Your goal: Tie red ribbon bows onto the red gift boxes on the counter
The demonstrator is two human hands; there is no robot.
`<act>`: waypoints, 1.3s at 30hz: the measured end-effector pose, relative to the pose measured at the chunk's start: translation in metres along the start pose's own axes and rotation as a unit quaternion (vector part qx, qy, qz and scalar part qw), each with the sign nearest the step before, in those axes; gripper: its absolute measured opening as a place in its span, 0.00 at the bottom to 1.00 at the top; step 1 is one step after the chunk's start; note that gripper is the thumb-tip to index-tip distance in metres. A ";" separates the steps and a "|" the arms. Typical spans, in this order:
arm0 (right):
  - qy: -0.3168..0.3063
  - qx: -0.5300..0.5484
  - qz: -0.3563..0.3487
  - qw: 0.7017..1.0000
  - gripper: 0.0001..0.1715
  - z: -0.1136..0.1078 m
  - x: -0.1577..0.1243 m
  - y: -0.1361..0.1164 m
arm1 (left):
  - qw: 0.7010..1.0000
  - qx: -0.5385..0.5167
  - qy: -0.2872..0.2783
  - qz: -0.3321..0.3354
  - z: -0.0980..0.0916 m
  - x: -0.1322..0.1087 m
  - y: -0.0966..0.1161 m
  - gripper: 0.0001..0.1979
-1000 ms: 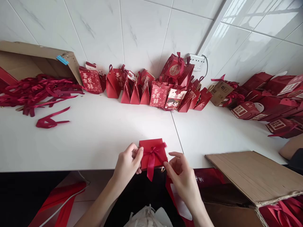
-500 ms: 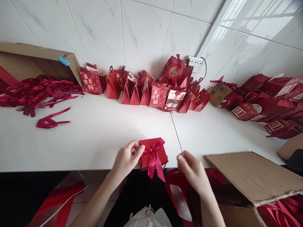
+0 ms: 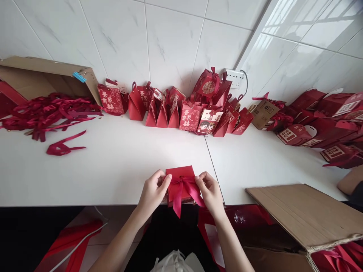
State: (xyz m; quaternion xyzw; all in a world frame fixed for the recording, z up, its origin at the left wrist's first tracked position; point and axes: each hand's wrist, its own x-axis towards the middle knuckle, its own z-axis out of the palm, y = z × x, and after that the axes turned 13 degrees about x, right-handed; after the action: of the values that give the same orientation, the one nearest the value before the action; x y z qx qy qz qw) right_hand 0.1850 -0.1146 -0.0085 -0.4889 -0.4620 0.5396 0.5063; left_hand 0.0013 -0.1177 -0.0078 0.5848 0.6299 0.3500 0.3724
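Note:
A small red gift box [image 3: 179, 171] lies at the front edge of the white table. Across its front is a crimson satin ribbon bow [image 3: 187, 186], its tails hanging past the table edge. My left hand [image 3: 154, 189] is closed at the left side, thumb and fingers pinching the bow's left loop against the box edge. On the other side my right hand [image 3: 209, 190] pinches the bow's right loop by the box's right edge. Fingertips hide the ends of both loops.
Several red gift boxes [image 3: 190, 116] stand along the tiled wall. Loose ribbons [image 3: 53, 113] spill from a cardboard box [image 3: 70, 81] at left; one ribbon [image 3: 61, 148] lies nearer. More red boxes [image 3: 326, 128] and a person's arm [image 3: 351, 181] are at right, beside an open carton [image 3: 306, 211].
My right hand has moved left from beside the box and taken hold of the bow's right loop. The loop is now pulled lower and outward; my left hand has stayed at the left side.

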 end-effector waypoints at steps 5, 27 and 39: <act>0.023 0.073 -0.020 0.997 0.22 0.002 -0.005 0.015 | 1.000 -0.005 0.024 0.015 0.006 0.000 0.000 0.19; -0.052 -0.337 -0.506 0.792 0.10 0.025 -0.028 0.007 | 0.947 0.198 0.004 0.255 -0.011 0.014 0.025 0.09; 0.055 -0.329 -0.487 0.807 0.05 0.048 -0.034 0.020 | 0.956 0.186 -0.058 0.217 -0.009 0.021 0.022 0.04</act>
State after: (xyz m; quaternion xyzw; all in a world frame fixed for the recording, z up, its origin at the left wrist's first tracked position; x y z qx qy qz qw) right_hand 0.1357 -0.1501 -0.0216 -0.3661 -0.7608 0.0103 0.5357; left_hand 0.0033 -0.0957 0.0148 0.7857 0.5193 0.2645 0.2076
